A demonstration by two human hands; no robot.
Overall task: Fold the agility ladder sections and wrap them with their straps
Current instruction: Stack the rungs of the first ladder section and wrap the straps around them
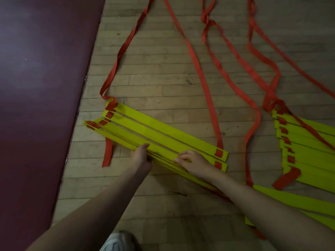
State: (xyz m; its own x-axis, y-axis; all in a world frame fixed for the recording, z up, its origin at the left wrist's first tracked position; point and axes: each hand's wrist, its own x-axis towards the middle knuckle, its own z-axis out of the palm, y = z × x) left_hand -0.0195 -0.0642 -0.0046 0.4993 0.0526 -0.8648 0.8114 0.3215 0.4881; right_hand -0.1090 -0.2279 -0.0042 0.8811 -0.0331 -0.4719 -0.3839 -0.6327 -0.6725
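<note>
A bunch of yellow ladder rungs (159, 131) lies slanted on the wooden floor, threaded on red straps (197, 69) that trail away from me. My left hand (141, 156) grips the near edge of the gathered rungs, thumb on top. My right hand (192, 162) holds the same stack a little to the right, fingers curled over its top. Two rungs lie flat beyond the gathered ones. A short red strap end (107, 154) sticks out beneath the bunch at the left.
A second pile of yellow rungs (308, 147) with red straps lies at the right, more rungs (293, 198) under my right forearm. A dark maroon mat (39, 87) covers the floor at the left. My shoe (116, 241) shows at the bottom edge.
</note>
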